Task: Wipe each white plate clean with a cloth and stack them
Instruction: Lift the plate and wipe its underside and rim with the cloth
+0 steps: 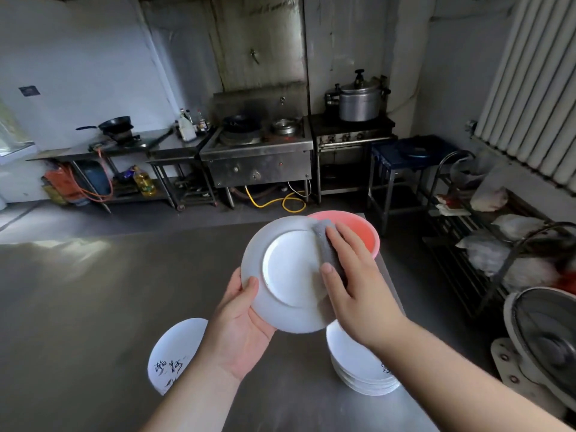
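Note:
A white plate (286, 269) is held up above the steel table, its underside with the foot ring facing me. My left hand (240, 322) grips its lower left rim, thumb on the underside. My right hand (352, 275) presses a grey cloth (327, 244) against the plate's right side, thumb hooked under the cloth. A stack of white plates (358, 366) stands on the table below my right forearm. Another white plate with black writing (174, 353) lies at the lower left, partly hidden by my left arm.
A pink basin (364, 229) sits on the steel table (93, 307) behind the held plate. A fan (545, 335) stands at the right beside a wire rack with bags. Stoves, a wok and a pressure cooker line the far wall.

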### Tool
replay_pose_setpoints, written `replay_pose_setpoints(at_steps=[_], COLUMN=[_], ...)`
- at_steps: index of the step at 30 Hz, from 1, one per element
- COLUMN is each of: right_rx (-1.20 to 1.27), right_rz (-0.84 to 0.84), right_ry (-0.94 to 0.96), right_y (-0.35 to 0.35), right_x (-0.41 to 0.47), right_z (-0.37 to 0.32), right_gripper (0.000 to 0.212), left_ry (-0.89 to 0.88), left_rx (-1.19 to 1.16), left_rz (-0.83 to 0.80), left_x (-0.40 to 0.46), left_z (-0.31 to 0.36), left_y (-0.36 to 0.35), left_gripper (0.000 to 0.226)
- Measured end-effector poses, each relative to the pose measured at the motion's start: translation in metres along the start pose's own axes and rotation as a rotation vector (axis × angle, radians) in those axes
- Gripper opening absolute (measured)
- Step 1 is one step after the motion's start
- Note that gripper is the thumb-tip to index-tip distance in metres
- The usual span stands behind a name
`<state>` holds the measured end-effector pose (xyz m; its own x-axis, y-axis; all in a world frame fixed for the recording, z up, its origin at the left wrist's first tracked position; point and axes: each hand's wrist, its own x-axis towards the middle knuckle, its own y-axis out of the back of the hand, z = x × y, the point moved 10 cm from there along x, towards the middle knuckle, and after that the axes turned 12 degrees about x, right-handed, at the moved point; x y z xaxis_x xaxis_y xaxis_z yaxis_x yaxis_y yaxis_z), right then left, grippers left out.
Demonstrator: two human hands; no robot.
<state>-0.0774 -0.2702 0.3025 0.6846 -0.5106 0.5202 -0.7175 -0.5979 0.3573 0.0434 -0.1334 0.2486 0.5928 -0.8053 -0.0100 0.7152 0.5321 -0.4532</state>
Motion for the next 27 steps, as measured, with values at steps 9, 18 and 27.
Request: replay_pose_setpoints(at_steps=[9, 18, 27], right_rx=[0.304, 0.075, 0.038], right_rz=[-0.048, -0.024, -0.006], right_ry=[-0.194, -0.031, -0.066], right_y=[0.019, -0.018, -0.008], right_x=[0.026, -0.041, 0.014], right_z=[0.013, 0.010, 0.009], right_gripper=[0.051, 0.066, 0.059], left_ry=[0.133, 0.033, -0.028], left_rx=[0.077, 0.040, 0.009], left_rz=[-0.121, 0.031, 0.025], left_x=[0.001, -0.001, -0.005], left_z=[-0.001, 0.002, 0.003], left_y=[0.000, 0.015, 0.002], left_gripper=[0.052, 0.053, 0.047])
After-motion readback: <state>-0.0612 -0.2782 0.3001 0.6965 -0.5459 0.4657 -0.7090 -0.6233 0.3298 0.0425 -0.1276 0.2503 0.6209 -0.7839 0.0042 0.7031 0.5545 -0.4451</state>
